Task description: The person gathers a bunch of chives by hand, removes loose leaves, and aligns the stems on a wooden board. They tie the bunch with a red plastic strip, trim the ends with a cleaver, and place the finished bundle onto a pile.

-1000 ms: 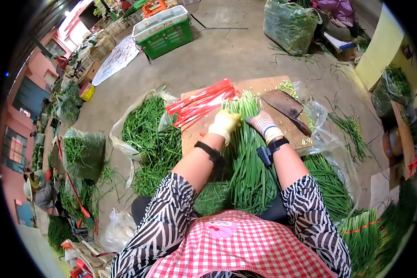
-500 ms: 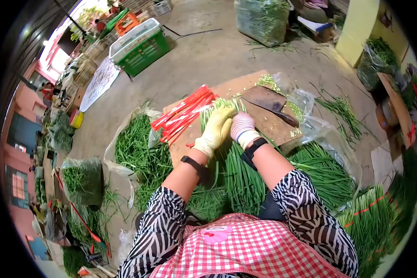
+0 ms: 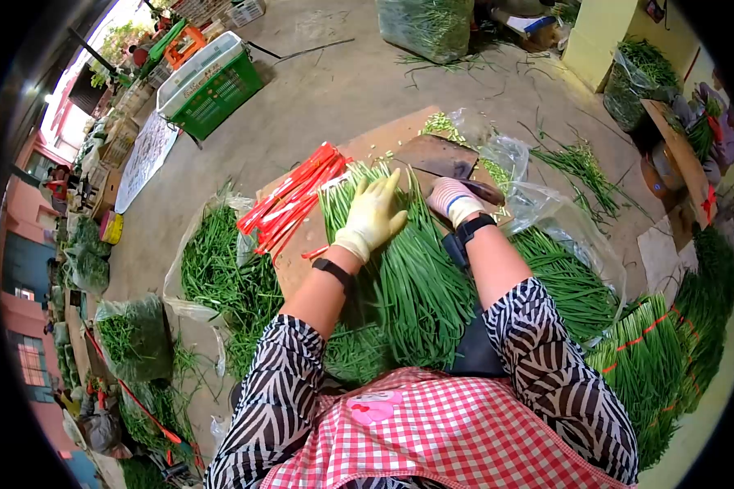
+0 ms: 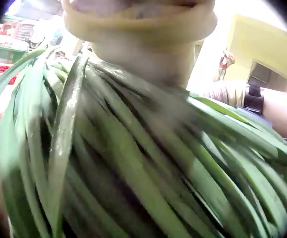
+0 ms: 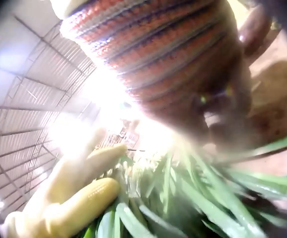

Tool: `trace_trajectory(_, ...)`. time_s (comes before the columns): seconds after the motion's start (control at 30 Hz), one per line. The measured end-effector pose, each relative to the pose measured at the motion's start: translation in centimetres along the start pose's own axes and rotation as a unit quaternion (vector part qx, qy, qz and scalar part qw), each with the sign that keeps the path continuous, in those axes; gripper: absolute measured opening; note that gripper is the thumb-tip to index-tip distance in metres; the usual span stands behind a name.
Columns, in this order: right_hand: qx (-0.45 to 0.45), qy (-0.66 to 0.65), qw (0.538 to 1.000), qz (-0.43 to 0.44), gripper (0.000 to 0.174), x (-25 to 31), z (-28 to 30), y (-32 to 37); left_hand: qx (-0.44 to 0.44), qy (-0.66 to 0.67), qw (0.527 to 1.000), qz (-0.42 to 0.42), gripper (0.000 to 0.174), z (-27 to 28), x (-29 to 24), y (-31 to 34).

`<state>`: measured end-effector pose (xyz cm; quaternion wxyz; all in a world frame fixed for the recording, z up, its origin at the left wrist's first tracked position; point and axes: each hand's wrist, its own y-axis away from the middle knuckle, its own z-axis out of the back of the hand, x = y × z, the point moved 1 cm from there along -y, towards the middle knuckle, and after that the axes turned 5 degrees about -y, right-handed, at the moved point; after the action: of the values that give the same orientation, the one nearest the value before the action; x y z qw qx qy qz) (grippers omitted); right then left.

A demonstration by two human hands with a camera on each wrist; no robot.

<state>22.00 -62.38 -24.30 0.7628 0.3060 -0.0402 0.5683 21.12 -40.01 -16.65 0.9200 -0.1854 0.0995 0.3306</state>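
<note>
A wide bundle of green stalks (image 3: 416, 269) lies over the board's near edge, its pale ends pointing away. My left hand (image 3: 371, 218), in a yellow glove, lies over the bundle's left part, fingers straight and thumb apart. In the right wrist view that yellow glove (image 5: 79, 198) shows its extended fingers. My right hand (image 3: 453, 201), in a striped glove, is at the bundle's right side beside the cleaver (image 3: 440, 156); its fingertips are hidden. Leaves (image 4: 133, 163) fill the left wrist view beneath the blurred glove. Red strips (image 3: 298, 196) lie left of the bundle.
The board (image 3: 375, 145) holds cut pieces. Bags of greens flank it, one on the left (image 3: 220, 261) and one on the right (image 3: 567, 281). Tied bundles (image 3: 644, 346) stand at the lower right. A green crate (image 3: 212, 90) stands beyond, on the left.
My hands were close together over the pale ends; now they are apart. My left hand's fingers have spread, and my right hand has shifted right towards the cleaver. The head view has shifted.
</note>
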Motion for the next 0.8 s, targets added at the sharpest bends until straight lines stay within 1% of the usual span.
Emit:
trace_trajectory(0.03,0.000,-0.006,0.999,0.033,0.035,1.0,0.6,0.8,0.010,-0.026,1.000,-0.009,0.092,0.2,-0.2,-0.7)
trace_trajectory(0.07,0.001,-0.012,0.998,0.066,0.036,2.2,1.0,1.6,0.004,-0.038,0.999,-0.031,0.092,0.3,-0.3,-1.2)
trace_trajectory(0.1,-0.018,-0.066,0.992,0.103,0.035,3.3,2.2,3.5,-0.001,-0.051,0.997,-0.052,0.093,0.4,-0.4,-1.7)
trace_trajectory(0.13,-0.022,-0.075,0.991,0.106,0.035,4.1,2.4,3.9,-0.006,-0.063,0.995,-0.073,0.093,0.3,-0.5,-2.0)
trace_trajectory(0.17,-0.025,-0.083,0.990,0.109,0.035,5.0,2.6,4.3,0.003,-0.057,0.996,-0.073,0.095,0.2,-0.5,-2.3)
trace_trajectory(0.23,-0.031,-0.095,0.988,0.120,0.035,5.4,1.8,3.7,-0.020,-0.036,0.998,-0.042,0.095,-0.3,-0.4,-2.2)
trace_trajectory(0.27,-0.039,-0.102,0.989,0.096,0.036,5.2,1.5,3.6,-0.030,-0.026,0.999,-0.028,0.095,-0.5,-0.4,-2.0)
trace_trajectory(0.3,-0.035,-0.097,0.992,0.068,0.037,5.2,1.4,3.3,-0.057,-0.007,0.998,-0.008,0.092,-0.7,-0.6,-1.6)
trace_trajectory(0.33,-0.031,-0.093,0.994,0.039,0.039,5.2,1.3,3.0,-0.052,0.013,0.999,0.009,0.092,-0.8,-0.6,-1.2)
trace_trajectory(0.4,-0.002,-0.089,0.996,0.025,0.042,5.4,1.4,3.2,-0.044,0.056,0.997,0.043,0.093,-0.8,-0.3,-0.5)
trace_trajectory(0.43,0.013,-0.086,0.996,0.019,0.044,5.6,1.9,3.6,-0.067,0.052,0.996,0.036,0.093,-0.9,-0.2,-0.4)
trace_trajectory(0.53,-0.032,-0.084,0.996,0.002,0.053,6.6,3.2,6.1,-0.043,0.064,0.996,0.050,0.093,-1.1,0.2,-0.2)
trace_trajectory(0.57,-0.043,-0.119,0.992,-0.010,0.058,6.9,3.8,6.6,-0.052,0.066,0.995,0.047,0.091,-1.1,0.0,-0.2)
trace_trajectory(0.67,-0.028,-0.125,0.990,-0.065,0.053,7.0,3.9,5.5,-0.063,0.060,0.995,0.038,0.090,-1.3,0.0,-0.3)
trace_trajectory(0.7,-0.031,-0.132,0.990,-0.049,0.051,6.9,3.7,5.2,-0.064,0.065,0.995,0.041,0.088,-1.2,-0.1,-0.2)
trace_trajectory(0.8,0.008,-0.129,0.991,0.021,0.049,6.6,3.6,4.0,-0.056,0.072,0.995,0.046,0.089,-1.1,0.0,-0.1)
